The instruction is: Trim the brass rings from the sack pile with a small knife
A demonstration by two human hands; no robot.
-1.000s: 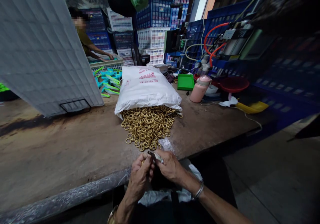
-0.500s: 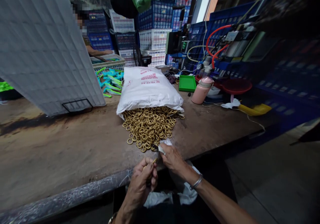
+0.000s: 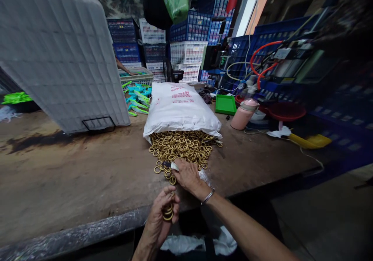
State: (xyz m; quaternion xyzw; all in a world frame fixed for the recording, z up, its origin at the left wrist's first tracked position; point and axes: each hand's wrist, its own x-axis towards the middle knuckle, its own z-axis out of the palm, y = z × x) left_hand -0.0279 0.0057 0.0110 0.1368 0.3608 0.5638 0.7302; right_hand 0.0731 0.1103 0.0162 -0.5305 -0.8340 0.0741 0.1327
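Apparent step: picking at the ring pile (image 3: pixel 183 146).
Your left hand (image 3: pixel 159 209) clasps rings (image 3: pixel 168 218); your right hand (image 3: pixel 188 176) pinches a dark-tipped tool (image 3: pixel 167 164) there. Next, likely: draw one ring clear.

1. This looks like a workshop: a worn, stained wooden counter (image 3: pixel 72 183) stretches out to the left of the left hand (image 3: pixel 161 208).
2. Just ahead of the right hand (image 3: pixel 188 175), many identical brass-coloured rings (image 3: pixel 189 146) spill from a printed white sack (image 3: pixel 182 109), a bulk supply.
3. Well beyond both hands, blue crates (image 3: pixel 190 25) and white crates (image 3: pixel 189 52) stand stacked high.
4. Far to the right of the right hand is equipment with red hoses (image 3: pixel 251 62) and a metal cylinder (image 3: pixel 287 64).
5. Ahead and left of the left hand, turquoise-and-green pieces (image 3: pixel 140 91) lie heaped near a co-worker's arm (image 3: pixel 120 64).
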